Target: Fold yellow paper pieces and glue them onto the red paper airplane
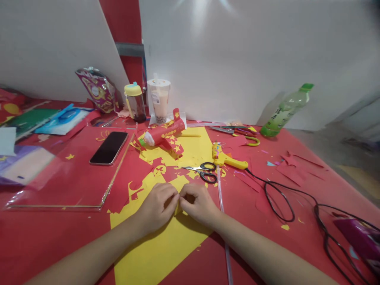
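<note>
My left hand (160, 206) and my right hand (197, 202) meet fingertip to fingertip over the yellow sheet (142, 253). Both are pinched on a small piece of yellow paper (178, 209), mostly hidden by the fingers. Just beyond my hands lie black-handled scissors (204, 170) among yellow and red scraps. To their right rests a yellow glue gun (227, 158), with a clear glue stick (220, 190) below it. Farther back, a red paper-covered plane shape (166, 132) with yellow stars lies on more yellow paper.
On the left, a phone (109, 148) lies on a clear plastic sleeve (71, 186). Behind stand a snack bag (97, 90), a yellow-lidded bottle (135, 103), a milk tea cup (159, 101) and a tilted green bottle (286, 111). A black cable (292, 190) loops at right.
</note>
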Action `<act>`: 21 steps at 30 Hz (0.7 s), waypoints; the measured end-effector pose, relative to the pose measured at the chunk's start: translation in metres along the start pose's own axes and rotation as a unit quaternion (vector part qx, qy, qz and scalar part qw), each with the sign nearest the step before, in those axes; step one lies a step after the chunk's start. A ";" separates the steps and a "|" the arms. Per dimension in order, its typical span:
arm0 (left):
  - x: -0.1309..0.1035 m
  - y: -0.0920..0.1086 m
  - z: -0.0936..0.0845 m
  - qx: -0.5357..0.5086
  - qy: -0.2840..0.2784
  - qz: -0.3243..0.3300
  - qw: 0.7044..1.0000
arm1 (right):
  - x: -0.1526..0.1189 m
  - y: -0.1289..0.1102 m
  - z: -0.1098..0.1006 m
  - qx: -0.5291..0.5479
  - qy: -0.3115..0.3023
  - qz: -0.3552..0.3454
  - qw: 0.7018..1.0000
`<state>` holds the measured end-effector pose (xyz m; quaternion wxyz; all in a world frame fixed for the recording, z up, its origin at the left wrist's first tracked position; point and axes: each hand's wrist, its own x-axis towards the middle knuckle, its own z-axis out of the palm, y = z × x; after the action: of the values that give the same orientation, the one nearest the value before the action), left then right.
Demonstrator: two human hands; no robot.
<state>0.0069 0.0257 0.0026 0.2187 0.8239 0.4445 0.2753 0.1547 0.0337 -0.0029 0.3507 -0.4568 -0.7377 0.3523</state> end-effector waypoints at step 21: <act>0.000 -0.001 0.000 0.012 0.066 -0.004 0.998 | 0.001 0.004 -0.002 0.072 0.001 0.022 0.997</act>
<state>0.0059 0.0259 0.0020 0.1807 0.8046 0.4646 0.3227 0.1577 0.0362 -0.0049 0.3758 -0.4469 -0.6998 0.4115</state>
